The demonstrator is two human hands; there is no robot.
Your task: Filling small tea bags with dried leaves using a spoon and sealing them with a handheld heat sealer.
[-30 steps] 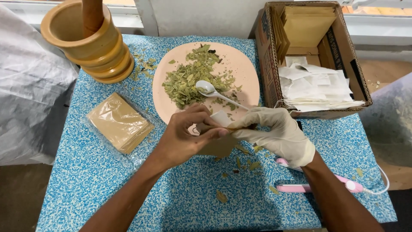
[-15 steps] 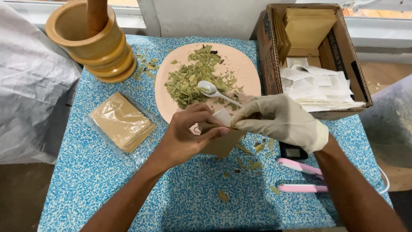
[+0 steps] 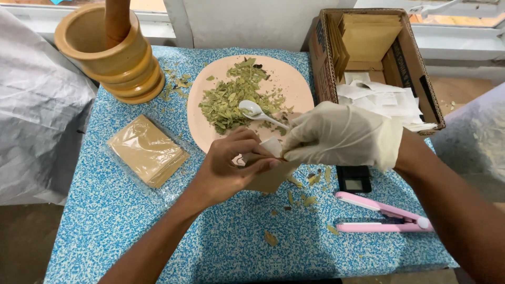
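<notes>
- A table (image 3: 121, 221) with a blue-and-white speckled top stood under the hands and filled most of the view.
- Beyond the hands, a white window sill (image 3: 158, 29) and a white upright post (image 3: 176, 21) ran along the table's far edge.
- Left of the hands hung a grey-white plastic sheet (image 3: 37, 121).
- A brown floor (image 3: 18, 247) showed low on the left, in shade.
</notes>
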